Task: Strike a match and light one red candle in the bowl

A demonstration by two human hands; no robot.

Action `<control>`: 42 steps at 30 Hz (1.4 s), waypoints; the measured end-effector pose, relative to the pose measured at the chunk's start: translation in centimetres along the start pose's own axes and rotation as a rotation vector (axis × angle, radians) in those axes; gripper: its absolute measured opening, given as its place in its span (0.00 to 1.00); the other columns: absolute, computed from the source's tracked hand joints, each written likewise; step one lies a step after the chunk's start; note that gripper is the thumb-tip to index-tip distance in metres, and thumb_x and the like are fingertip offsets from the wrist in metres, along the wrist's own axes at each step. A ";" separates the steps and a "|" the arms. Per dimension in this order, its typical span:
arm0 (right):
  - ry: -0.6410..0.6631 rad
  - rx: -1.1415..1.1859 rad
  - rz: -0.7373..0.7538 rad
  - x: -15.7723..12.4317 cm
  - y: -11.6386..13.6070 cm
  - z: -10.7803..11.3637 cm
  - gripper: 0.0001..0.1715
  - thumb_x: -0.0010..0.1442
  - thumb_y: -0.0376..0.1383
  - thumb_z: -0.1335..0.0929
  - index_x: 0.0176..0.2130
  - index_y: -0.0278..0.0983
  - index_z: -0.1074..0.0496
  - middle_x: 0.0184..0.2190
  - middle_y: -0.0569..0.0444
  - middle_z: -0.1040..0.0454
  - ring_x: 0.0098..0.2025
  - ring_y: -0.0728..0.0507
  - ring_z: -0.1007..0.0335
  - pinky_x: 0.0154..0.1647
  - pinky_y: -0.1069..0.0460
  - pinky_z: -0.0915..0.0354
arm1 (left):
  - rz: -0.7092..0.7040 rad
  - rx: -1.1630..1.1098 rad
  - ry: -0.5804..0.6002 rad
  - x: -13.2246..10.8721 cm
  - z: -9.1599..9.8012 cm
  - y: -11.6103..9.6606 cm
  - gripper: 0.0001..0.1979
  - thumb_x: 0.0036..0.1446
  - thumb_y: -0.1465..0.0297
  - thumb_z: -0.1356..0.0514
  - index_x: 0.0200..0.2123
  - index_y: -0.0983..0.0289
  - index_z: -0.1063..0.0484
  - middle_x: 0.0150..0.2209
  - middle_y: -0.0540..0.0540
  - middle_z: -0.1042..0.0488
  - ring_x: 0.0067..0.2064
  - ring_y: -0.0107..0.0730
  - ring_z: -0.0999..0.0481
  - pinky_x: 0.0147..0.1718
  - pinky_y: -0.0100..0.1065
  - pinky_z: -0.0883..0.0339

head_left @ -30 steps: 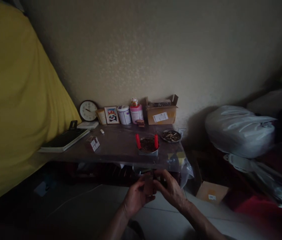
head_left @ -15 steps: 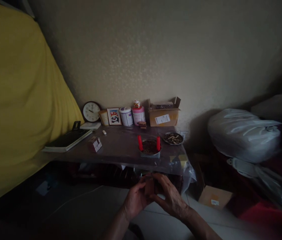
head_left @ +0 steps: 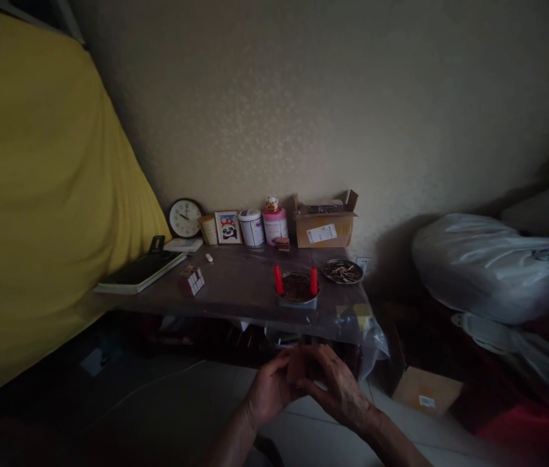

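Observation:
In front of the table's near edge, both hands are wrapped round a small reddish-brown box [head_left: 296,366]. My left hand [head_left: 268,389] grips it from the left, thumb along its side. The fingers of my right hand [head_left: 333,384] curl over its top and right side, hiding part of it. It is too dark to make out markings on it. Beyond the hands, a round bowl [head_left: 297,301] of dark grainy material stands on the table, with a red candle [head_left: 279,280] at its left and another red candle [head_left: 314,281] at its right.
On the table [head_left: 235,285] a dish of thin sticks [head_left: 343,272] lies right of the bowl, and a puzzle cube [head_left: 191,281] sits left. A clock [head_left: 185,218], framed picture [head_left: 229,228], cans and cardboard box [head_left: 323,231] line the wall. A yellow cloth [head_left: 50,181] hangs left.
The view has turned slightly left, so the table and its things appear farther right. Both hands keep hold of the small box, with the right fingers a little more curled over its top.

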State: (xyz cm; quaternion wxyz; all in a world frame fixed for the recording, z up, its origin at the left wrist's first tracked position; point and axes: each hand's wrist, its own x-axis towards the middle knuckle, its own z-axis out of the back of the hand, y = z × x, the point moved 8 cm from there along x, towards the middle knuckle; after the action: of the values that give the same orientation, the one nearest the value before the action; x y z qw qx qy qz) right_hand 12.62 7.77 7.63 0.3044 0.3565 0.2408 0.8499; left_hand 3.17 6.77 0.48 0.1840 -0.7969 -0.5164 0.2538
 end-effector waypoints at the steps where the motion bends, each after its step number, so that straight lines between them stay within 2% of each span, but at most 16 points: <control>1: 0.000 -0.006 0.001 0.0 -0.1 0.0 0.24 0.55 0.39 0.31 0.51 0.42 0.39 0.44 0.51 0.31 0.46 0.43 0.35 0.46 0.48 0.35 | -0.003 0.010 0.002 0.1 0.1 0.0 0.10 0.54 0.69 0.44 0.39 0.65 0.29 0.36 0.57 0.25 0.38 0.35 0.27 0.38 0.37 0.36; 5: -0.013 -0.043 -0.019 0.0 -0.5 0.2 0.23 0.55 0.39 0.31 0.50 0.41 0.38 0.43 0.50 0.31 0.45 0.42 0.34 0.45 0.47 0.35 | -0.081 0.080 -0.027 0.5 0.8 -0.4 0.10 0.55 0.69 0.45 0.40 0.62 0.29 0.36 0.55 0.25 0.36 0.34 0.27 0.37 0.38 0.36; 8: -0.037 -0.071 -0.042 0.1 -0.9 0.6 0.21 0.56 0.39 0.32 0.49 0.40 0.38 0.43 0.49 0.31 0.45 0.42 0.33 0.45 0.47 0.34 | -0.201 0.180 -0.075 0.5 1.1 -1.5 0.12 0.55 0.69 0.45 0.42 0.60 0.30 0.42 0.56 0.25 0.43 0.38 0.28 0.40 0.39 0.36; 11: -0.060 -0.079 -0.041 0.2 -1.1 0.9 0.20 0.57 0.39 0.33 0.48 0.40 0.38 0.43 0.49 0.31 0.45 0.43 0.33 0.45 0.47 0.34 | -0.288 0.302 -0.067 0.0 0.4 -2.5 0.13 0.54 0.69 0.44 0.44 0.60 0.29 0.46 0.57 0.27 0.47 0.42 0.29 0.43 0.41 0.37; 16: -0.057 -0.065 -0.055 0.3 -1.3 0.8 0.18 0.58 0.39 0.33 0.48 0.40 0.37 0.43 0.50 0.30 0.45 0.43 0.32 0.45 0.47 0.33 | -0.360 0.471 0.020 -0.7 -1.0 -3.0 0.16 0.52 0.70 0.42 0.47 0.62 0.30 0.49 0.61 0.29 0.50 0.46 0.31 0.47 0.43 0.39; 22: -0.048 0.018 -0.135 0.3 -2.0 0.6 0.17 0.57 0.41 0.33 0.46 0.40 0.34 0.41 0.51 0.28 0.43 0.43 0.30 0.44 0.48 0.33 | -0.383 0.596 0.006 -0.6 -0.3 -2.8 0.18 0.49 0.72 0.39 0.46 0.63 0.29 0.48 0.60 0.27 0.51 0.45 0.31 0.49 0.41 0.41; 28: -0.066 0.314 -0.279 0.5 -3.5 0.9 0.21 0.56 0.46 0.34 0.45 0.37 0.31 0.41 0.48 0.26 0.43 0.41 0.29 0.43 0.49 0.32 | -0.363 0.475 -0.024 -0.7 -0.4 -3.0 0.15 0.50 0.69 0.38 0.44 0.62 0.28 0.46 0.58 0.25 0.50 0.44 0.30 0.49 0.42 0.40; 33: -0.237 0.596 -0.436 0.5 -4.8 2.2 0.20 0.47 0.50 0.30 0.34 0.37 0.26 0.34 0.50 0.22 0.39 0.39 0.27 0.42 0.48 0.32 | -0.351 0.365 -0.042 -0.8 -0.2 -3.2 0.12 0.50 0.70 0.38 0.40 0.62 0.26 0.45 0.57 0.25 0.45 0.38 0.27 0.46 0.38 0.38; 37: -0.366 0.896 -0.592 0.0 -6.3 2.1 0.20 0.40 0.47 0.25 0.31 0.38 0.25 0.30 0.52 0.22 0.35 0.42 0.26 0.37 0.50 0.32 | -0.328 0.313 -0.089 -0.7 0.4 -3.1 0.13 0.48 0.69 0.36 0.39 0.63 0.25 0.43 0.58 0.24 0.45 0.38 0.27 0.46 0.37 0.38; 42: -0.412 1.092 -0.638 -0.3 -7.4 1.4 0.16 0.41 0.41 0.24 0.32 0.38 0.24 0.27 0.57 0.23 0.31 0.48 0.28 0.35 0.55 0.33 | -0.335 0.294 -0.099 -0.6 0.4 -3.1 0.15 0.45 0.66 0.34 0.39 0.63 0.25 0.42 0.58 0.23 0.46 0.39 0.27 0.47 0.37 0.39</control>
State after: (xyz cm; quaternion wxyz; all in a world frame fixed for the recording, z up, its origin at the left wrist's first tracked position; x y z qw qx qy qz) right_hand 16.43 13.00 3.71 0.3565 0.5259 0.6672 0.3887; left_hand 0.50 7.47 2.00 0.3120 -0.6514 -0.6074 0.3308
